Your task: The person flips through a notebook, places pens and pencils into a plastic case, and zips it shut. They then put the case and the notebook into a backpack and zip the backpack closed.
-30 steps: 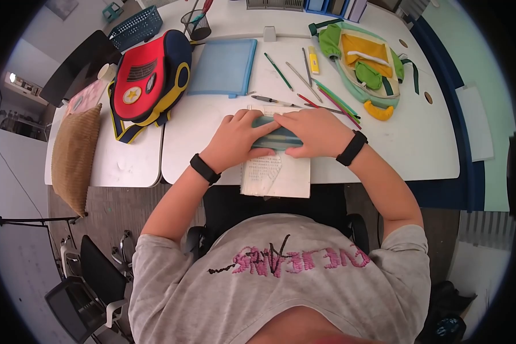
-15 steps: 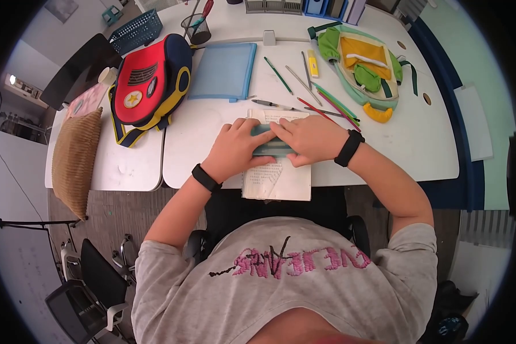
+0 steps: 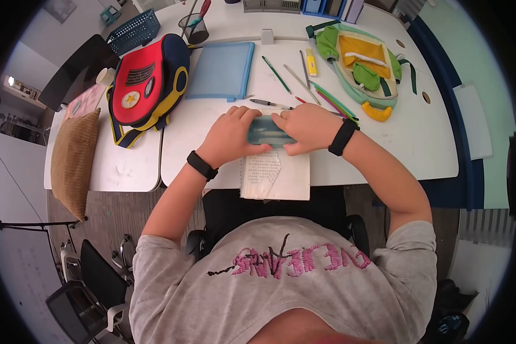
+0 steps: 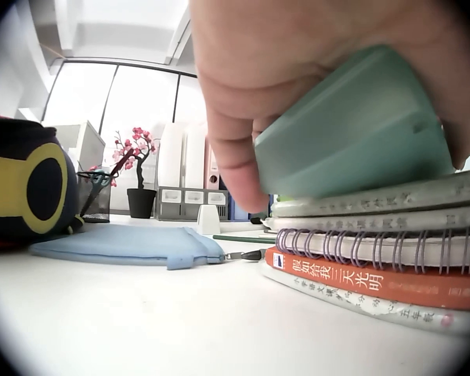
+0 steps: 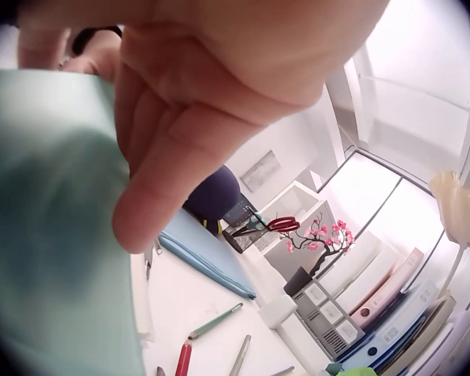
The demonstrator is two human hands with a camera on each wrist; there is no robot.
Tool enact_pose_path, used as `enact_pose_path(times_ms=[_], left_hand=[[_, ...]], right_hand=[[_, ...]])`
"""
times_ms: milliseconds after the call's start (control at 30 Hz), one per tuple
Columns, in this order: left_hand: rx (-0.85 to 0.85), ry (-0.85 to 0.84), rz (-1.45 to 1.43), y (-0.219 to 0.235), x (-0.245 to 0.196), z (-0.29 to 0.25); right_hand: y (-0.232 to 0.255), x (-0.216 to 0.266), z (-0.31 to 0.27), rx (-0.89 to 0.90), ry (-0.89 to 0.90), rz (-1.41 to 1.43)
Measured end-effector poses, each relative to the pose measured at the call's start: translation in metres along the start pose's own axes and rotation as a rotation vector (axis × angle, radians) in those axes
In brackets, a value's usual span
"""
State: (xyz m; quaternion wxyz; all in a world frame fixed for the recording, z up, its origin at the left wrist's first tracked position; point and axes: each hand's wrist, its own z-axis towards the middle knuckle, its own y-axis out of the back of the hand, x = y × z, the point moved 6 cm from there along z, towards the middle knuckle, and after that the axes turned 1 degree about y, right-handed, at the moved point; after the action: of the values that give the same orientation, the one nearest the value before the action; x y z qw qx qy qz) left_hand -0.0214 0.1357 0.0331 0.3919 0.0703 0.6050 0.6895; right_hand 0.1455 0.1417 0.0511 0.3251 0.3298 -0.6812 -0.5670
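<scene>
A translucent teal plastic pencil case lies between both hands over a stack of books. In the left wrist view the pencil case is tilted on top of the stack. My left hand grips its left end, thumb on the near side and fingers on the far side. My right hand holds the right end the same way. Beneath it, a handwritten page sticks out toward me. The stack includes a spiral-bound notebook and an orange book.
Pencils and pens, among them a green pencil, lie behind the hands with a yellow highlighter. A blue zip pouch and a red backpack are at left. A green-and-yellow backpack lies at right.
The fingertips of both hands, which met over the pencil case, have drawn apart, and more of its top shows. Both hands still grip its ends.
</scene>
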Motion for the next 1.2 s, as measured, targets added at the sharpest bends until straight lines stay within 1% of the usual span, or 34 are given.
enact_pose_path(times_ms=[33,167,233,267,333,367,433,467,533,667,733,900,967,1033,1167,1200], left_hand=[[0.028,0.022,-0.012,-0.001,0.001,0.000],[-0.003,-0.009,-0.015,-0.003,0.002,-0.002],[-0.025,-0.063,0.006,-0.002,-0.001,-0.003],[-0.025,-0.064,0.006,-0.002,0.000,-0.003],[-0.025,-0.073,0.026,-0.002,0.001,-0.002],[-0.026,-0.072,0.025,-0.001,0.001,-0.001],[0.016,-0.047,0.015,-0.001,0.001,0.000],[0.017,-0.047,0.014,-0.001,0.001,-0.001],[-0.003,-0.052,0.011,-0.002,0.002,-0.001],[-0.001,-0.043,0.014,-0.002,0.000,-0.001],[-0.029,-0.046,0.017,-0.002,0.000,-0.003],[-0.027,-0.048,0.031,-0.002,-0.002,-0.003],[-0.030,-0.045,0.034,-0.003,-0.001,-0.004],[-0.066,-0.070,0.036,-0.003,-0.001,-0.006],[-0.057,-0.058,0.023,-0.003,-0.002,-0.006],[-0.061,-0.061,0.020,-0.002,-0.003,-0.006]], right_hand=[[-0.001,0.000,0.001,0.011,0.015,-0.016],[0.007,-0.002,0.005,0.026,0.048,-0.019],[0.011,-0.010,0.009,0.165,-0.007,0.071],[0.007,-0.009,0.009,0.165,-0.008,0.072],[0.005,-0.004,0.006,0.056,0.019,-0.039],[0.004,-0.001,0.004,0.057,0.019,-0.039],[0.010,0.007,-0.001,-0.017,0.019,-0.038],[0.012,0.010,-0.002,-0.017,0.019,-0.037],[0.012,0.015,-0.002,0.054,0.003,-0.089],[0.002,0.025,0.001,0.046,0.007,-0.124],[-0.002,0.031,0.001,0.010,0.000,-0.189],[-0.011,0.040,0.004,0.014,-0.023,-0.256],[-0.007,0.043,0.005,0.004,-0.022,-0.288],[-0.005,0.044,0.005,0.106,-0.036,-0.274],[-0.019,0.044,0.005,0.057,-0.042,-0.272],[-0.020,0.046,0.004,0.007,-0.068,-0.271]])
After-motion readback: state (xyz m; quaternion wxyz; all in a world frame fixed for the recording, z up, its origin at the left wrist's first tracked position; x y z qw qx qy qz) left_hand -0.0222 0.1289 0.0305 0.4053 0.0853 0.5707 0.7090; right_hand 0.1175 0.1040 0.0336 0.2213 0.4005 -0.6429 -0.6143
